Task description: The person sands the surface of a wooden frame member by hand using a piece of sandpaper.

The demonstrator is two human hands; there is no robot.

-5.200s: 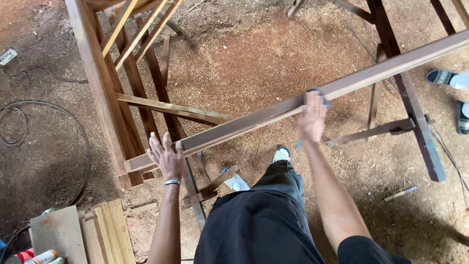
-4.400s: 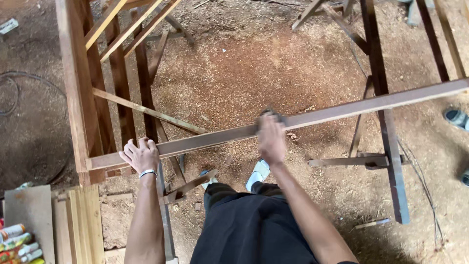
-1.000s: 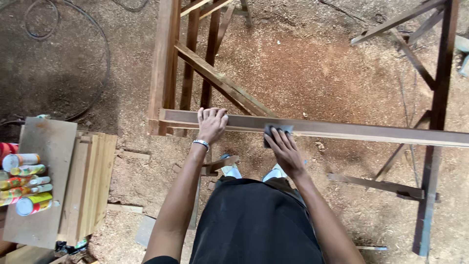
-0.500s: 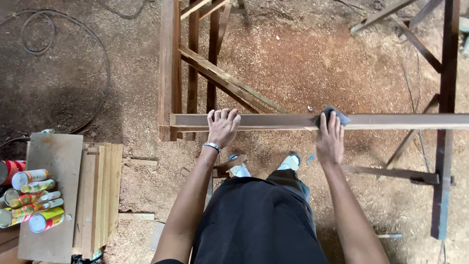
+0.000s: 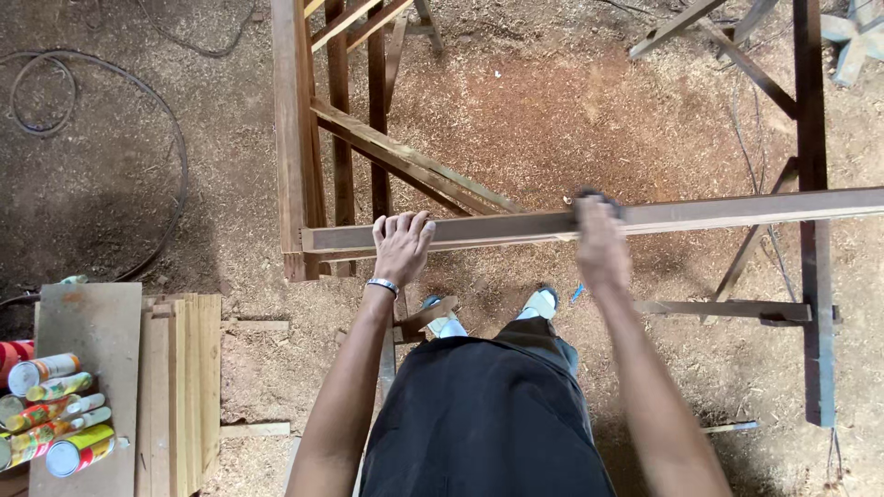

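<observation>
Wooden beam (image 5: 718,213), left hand (image 5: 402,248) steadying, right hand (image 5: 599,247) pressing dark pad (image 5: 597,198)

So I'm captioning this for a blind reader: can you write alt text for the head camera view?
A person's left hand steadies a long wooden beam while the right hand presses a dark pad on it. Sawdust floor below; cans at lower left.

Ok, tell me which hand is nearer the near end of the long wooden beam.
Left. The left hand rests on the long wooden beam close to its near end, above the sawhorse. The right hand presses a dark pad further along, toward the middle.
</observation>
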